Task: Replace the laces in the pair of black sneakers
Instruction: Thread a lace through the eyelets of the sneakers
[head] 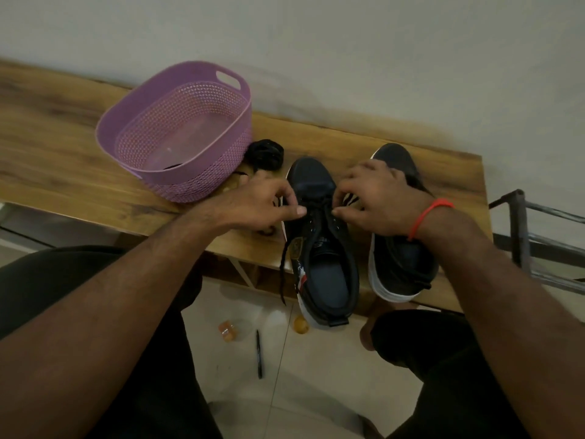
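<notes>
basket point(177, 134) and a loose lace bundle point(265, 154) sit by the bench's point(63, 147) back edge. left hand point(262, 201) and right hand point(373, 198) pinch the lace point(313, 202) at the near shoe's point(323, 248) lowest eyelets; lacing barely begun, other shoe point(402, 264) waits at right.

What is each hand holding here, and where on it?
Both the left hand and right hand pinch the black lace near the front eyelets of the left sneaker.

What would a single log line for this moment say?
left hand pinches lace | right hand pinches same lace | left sneaker being laced | right sneaker beside | spare laces by basket
</notes>
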A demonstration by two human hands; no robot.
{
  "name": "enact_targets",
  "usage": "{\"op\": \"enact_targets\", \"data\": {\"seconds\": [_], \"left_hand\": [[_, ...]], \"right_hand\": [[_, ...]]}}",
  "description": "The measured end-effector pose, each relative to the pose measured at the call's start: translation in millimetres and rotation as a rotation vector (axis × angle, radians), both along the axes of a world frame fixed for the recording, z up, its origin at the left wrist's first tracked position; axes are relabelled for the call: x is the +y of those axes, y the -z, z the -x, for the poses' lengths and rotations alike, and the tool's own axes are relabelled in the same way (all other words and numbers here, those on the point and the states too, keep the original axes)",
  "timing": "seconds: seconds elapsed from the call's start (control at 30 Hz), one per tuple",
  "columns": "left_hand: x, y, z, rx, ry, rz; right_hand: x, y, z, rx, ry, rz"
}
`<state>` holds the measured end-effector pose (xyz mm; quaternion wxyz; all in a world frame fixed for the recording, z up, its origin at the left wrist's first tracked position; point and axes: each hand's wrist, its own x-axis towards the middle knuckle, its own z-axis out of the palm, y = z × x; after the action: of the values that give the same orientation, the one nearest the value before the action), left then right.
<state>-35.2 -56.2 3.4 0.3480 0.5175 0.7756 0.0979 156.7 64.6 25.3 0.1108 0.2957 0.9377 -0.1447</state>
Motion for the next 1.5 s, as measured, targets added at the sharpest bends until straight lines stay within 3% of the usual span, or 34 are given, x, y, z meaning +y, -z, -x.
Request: {"op": "enact_targets", "data": {"seconds": [0.23,0.47,0.67,1.07,1.3,1.5], "left_hand": [[2.7,-2.0,-10.2,0.034,0.122,-0.175],[-0.2,-7.3,0.1,0.22,0.077,-0.102],[1.4,-3.7,-7.1,0.137,0.104,-0.066],[1.6,3.8,-0.5,0.212,0.112,-0.059],[3.6,-3.4,-9.1,-0.238,0.015,-0.094],[5.0,-2.0,-14.3,-0.304,-0.003,-0.055]], "right_hand": [[-0.1,2.7,-0.2,0.009,-0.015,-0.012],[11.1,-4.9,-12.5,-0.04,-0.003,-0.074],[3.9,-3.3,-8.8,-0.023,0.009,-0.009],[7.5,1.2,-11.5,-0.012,-0.06,-0.097],[1.5,1.9,-4.2,0.115,-0.027,0.126],[-10.3,6.6,2.8,0.054,-0.055,0.121]]}}
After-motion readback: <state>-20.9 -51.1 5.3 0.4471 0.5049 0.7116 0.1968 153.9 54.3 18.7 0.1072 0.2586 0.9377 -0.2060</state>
